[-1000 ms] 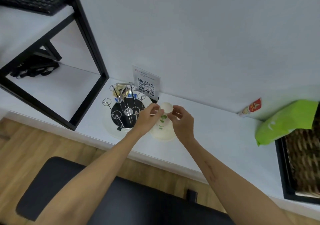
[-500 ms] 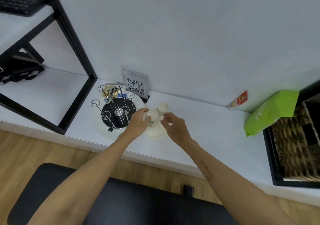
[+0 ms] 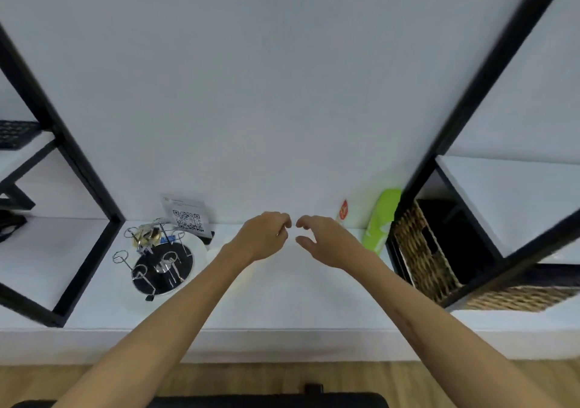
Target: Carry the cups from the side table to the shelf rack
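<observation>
a head-worn camera looks forward and down at a long white desk (image 3: 282,301) set against a pale wall. 2 bare forearms reach in from the bottom edge and meet near the middle of the view, raised above the desk.

the left hand (image 3: 263,238) has its fingers curled inward, the tips close to the thumb. the picture is blurred here, and i cannot tell whether its grip pinches anything. the right hand (image 3: 323,241) sits just beside it, fingers loosely bent and spread apart from the thumb, its grip holding nothing. the fingertips of the 2 hands are near each other but apart.

no cup shows clearly. a pale rounded shape lies on the desk just under the left wrist, mostly hidden by the arm, and i cannot tell whether it is a cup.

to the left of the hands a round black stand (image 3: 161,269) with thin wire loops rests on a white plate (image 3: 196,241). a small card with a qr code (image 3: 186,219) stands behind it against the wall.

to the right of the hands a green packet (image 3: 381,219) leans at the wall, with a small red and white tube (image 3: 343,211) just beside it. further right a woven basket (image 3: 420,257) sits inside a black-framed shelf rack (image 3: 470,93) with white boards. another black frame (image 3: 72,169) with white shelves stands at the left, and part of a dark keyboard (image 3: 15,133) lies on its upper shelf.

wooden floor (image 3: 94,379) shows below the desk edge.
</observation>
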